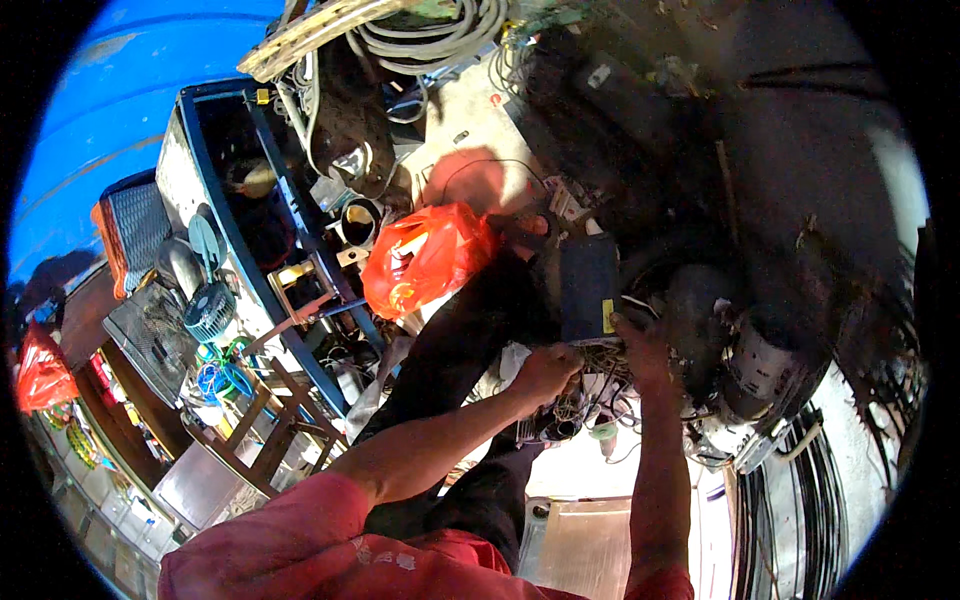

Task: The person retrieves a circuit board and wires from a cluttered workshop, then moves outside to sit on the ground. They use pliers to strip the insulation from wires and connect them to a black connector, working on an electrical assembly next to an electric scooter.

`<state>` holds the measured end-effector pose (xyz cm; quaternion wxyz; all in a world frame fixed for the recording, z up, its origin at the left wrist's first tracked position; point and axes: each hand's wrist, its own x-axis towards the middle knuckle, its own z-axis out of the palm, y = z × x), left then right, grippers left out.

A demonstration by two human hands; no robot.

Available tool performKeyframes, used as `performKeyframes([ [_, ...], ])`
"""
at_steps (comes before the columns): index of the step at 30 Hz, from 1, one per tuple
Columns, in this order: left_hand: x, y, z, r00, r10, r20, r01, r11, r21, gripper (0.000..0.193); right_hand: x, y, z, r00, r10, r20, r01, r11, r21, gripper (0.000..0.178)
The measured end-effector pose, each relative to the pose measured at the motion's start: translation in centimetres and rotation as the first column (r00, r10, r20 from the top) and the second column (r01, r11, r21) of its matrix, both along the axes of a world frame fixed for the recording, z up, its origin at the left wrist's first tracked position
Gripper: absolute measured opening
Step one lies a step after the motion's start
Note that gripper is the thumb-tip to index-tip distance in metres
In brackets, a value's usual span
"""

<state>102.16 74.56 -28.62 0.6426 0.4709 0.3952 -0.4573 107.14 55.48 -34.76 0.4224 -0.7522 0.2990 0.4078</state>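
A dark, flat rectangular box [588, 280] with a yellow label near its lower right corner is in front of me. My right hand [642, 350] is at that corner, fingers bent against the box's edge. Just below the box's lower left edge, my left hand [548, 375] is closed with its fingers curled. Whatever it holds is hidden by the fingers. A tangle of thin wires [606, 368] lies between and under the two hands. More wires and small parts [565, 415] sit below my left hand, too cluttered to tell apart.
A full red plastic bag [428, 258] stands left of the box, near my dark-trousered leg. Farther left is a blue-framed cabinet [290, 195] beside a small turquoise fan [209, 310]. Coiled cable [440, 40] lies at the far side. A grey cylinder [765, 360] stands at right.
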Motion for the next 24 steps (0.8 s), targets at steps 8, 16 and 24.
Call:
performKeyframes([
  [8, -2.1, -1.4, -0.5, 0.997, -0.069, -0.039, 0.073, 0.991, 0.108, 0.02, -3.6, -0.2, -8.7, 0.963, 0.099, 0.252, -0.117, 0.992, 0.055, 0.05],
  [16, -2.7, -0.9, -1.9, 0.998, -0.035, -0.046, 0.034, 0.999, -0.036, 0.022, 7.6, 1.5, -4.0, 0.762, 0.647, -0.008, -0.585, 0.684, -0.435, 0.072],
  [24, 1.6, 0.4, -1.0, 1.0, 0.028, -0.009, -0.029, 0.993, -0.115, 0.025, 27.0, 6.0, -3.6, 0.537, 0.774, 0.336, -0.406, 0.586, -0.701, 0.094],
])
